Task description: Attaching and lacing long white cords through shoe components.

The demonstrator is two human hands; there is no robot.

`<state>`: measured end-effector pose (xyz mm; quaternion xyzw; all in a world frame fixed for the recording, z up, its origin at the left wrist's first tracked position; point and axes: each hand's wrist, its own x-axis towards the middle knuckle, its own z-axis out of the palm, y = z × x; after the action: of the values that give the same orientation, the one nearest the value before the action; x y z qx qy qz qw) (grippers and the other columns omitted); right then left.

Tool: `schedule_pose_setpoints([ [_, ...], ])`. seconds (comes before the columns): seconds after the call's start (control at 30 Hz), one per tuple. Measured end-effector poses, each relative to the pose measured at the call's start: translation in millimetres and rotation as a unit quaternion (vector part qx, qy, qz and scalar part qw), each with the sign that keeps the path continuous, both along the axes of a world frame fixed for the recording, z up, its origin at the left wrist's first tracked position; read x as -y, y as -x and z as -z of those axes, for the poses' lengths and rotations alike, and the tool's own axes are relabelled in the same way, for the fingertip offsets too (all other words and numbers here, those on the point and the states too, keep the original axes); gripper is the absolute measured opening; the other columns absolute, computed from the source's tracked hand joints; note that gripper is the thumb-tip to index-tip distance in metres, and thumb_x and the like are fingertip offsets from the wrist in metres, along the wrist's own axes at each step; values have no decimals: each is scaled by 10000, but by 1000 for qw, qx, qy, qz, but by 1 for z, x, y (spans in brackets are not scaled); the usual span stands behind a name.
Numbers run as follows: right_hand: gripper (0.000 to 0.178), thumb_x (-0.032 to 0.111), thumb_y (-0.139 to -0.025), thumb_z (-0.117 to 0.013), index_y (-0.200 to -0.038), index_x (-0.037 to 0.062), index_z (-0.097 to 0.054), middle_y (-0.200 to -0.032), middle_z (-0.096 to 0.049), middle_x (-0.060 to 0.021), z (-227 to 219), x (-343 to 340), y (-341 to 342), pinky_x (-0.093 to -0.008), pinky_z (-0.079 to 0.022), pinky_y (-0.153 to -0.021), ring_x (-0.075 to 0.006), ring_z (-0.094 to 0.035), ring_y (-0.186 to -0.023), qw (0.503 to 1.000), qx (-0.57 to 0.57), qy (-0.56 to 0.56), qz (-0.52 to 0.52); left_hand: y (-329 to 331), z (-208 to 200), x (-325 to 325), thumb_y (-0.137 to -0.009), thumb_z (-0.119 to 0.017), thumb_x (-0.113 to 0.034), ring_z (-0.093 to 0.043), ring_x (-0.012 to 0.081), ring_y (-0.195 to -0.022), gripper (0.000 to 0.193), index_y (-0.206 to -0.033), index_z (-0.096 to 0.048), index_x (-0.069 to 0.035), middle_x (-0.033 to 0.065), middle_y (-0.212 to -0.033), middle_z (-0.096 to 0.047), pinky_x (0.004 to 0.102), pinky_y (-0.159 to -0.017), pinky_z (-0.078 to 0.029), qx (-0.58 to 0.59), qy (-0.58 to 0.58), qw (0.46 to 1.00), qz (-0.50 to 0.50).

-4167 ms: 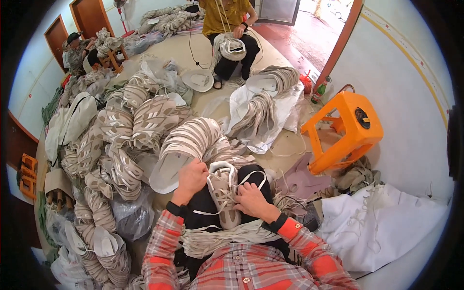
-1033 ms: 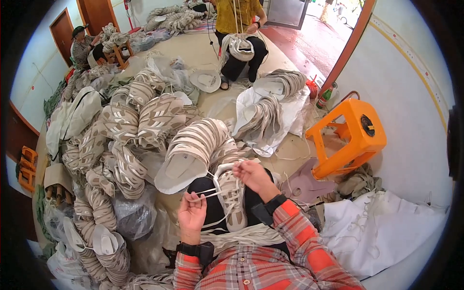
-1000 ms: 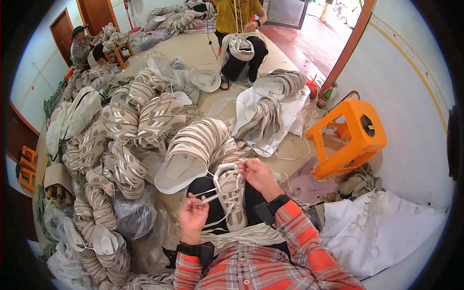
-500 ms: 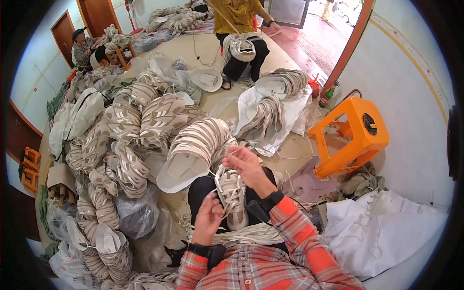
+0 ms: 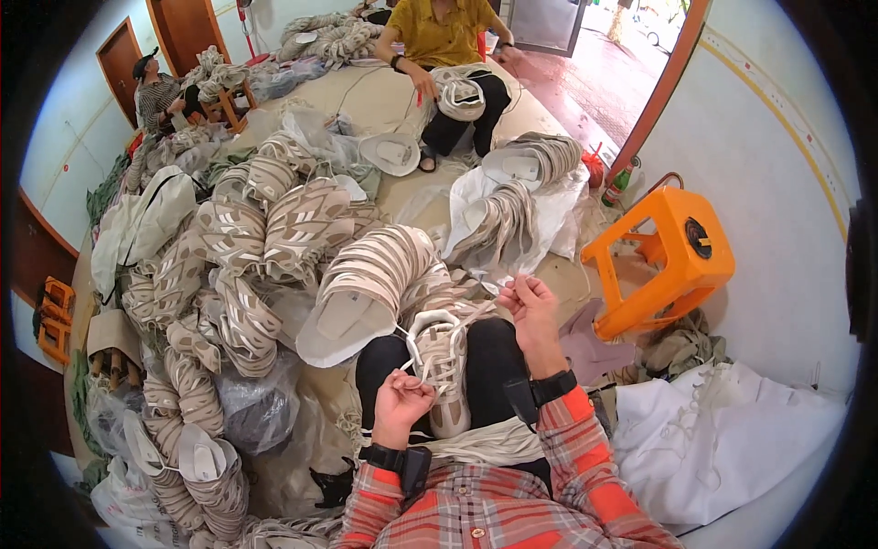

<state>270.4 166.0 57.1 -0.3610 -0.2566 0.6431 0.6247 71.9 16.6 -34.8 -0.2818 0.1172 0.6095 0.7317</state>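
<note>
The shoe upper (image 5: pixel 441 352) sits between dark-clad knees (image 5: pixel 494 357); right hand (image 5: pixel 530 309), at its two o'clock, pinches a lace (image 5: pixel 477 313); left hand (image 5: pixel 403 401), at eight, apparently pinches lace too. Uneven tugging might skew the upper.

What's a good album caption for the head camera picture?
Right hand holds a lace from a beige shoe, left hand at its edge.

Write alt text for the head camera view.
A person's right hand holds a pale lace stretched from a beige sneaker upper, while the left hand pinches lace at the upper's left side. Stacked sneaker uppers crowd the left; at right stands an orange plastic stool, and a mustard-shirted co-worker sits opposite.
</note>
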Motion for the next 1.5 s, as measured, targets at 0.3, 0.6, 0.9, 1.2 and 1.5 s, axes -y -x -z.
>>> schedule_pose_setpoints([
  [0.3, 135, 123, -866, -565, -907, -1, -532, -807, -576, -76, 19, -2, -10, -271, -527, -634, -163, -592, -686, 999, 10, 37, -3, 3, -29, 7, -882, -502, -313, -512, 153, -989, 277, -1131, -568, -212, -29, -1015, -582, 420, -859, -365, -140, -24, 988, -63],
  [0.6, 128, 113, -858, -570, -921, 6, -539, -803, -578, -69, 32, 1, -18, -257, -518, -618, -159, -588, -681, 998, -7, 65, -2, 11, 2, 19, -892, -509, -262, -564, 140, -707, 218, -918, -616, -75, -35, -614, -554, 331, -700, -435, -142, -30, 984, 104],
  [0.9, 122, 120, -846, -586, -910, 20, -558, -775, -589, -48, 33, 5, -23, -229, -489, -549, -134, -586, -640, 997, 28, 77, -6, 27, -17, 9, -872, -534, -233, -611, 161, -724, 189, -916, -600, -62, 2, -677, -607, 302, -639, -463, -302, 26, 943, 140],
  [1.2, 127, 171, -826, -612, -877, 57, -591, -677, -551, 26, 49, 8, -39, -179, -339, -416, -54, -476, -503, 973, 200, 53, -100, 52, -12, -55, -793, -555, -234, -590, 358, -695, 252, -821, -627, 6, 198, -793, -611, 419, -648, -464, -922, -145, 292, 210],
  [1.5, 120, 135, -843, -591, -866, 21, -561, -707, -575, -28, 47, 11, -46, -181, -393, -423, -59, -515, -521, 978, 170, 56, -103, 44, -21, -71, -777, -545, -249, -583, 389, -745, 302, -756, -588, 49, 247, -777, -602, 481, -676, -449, -897, -201, 182, 350],
])
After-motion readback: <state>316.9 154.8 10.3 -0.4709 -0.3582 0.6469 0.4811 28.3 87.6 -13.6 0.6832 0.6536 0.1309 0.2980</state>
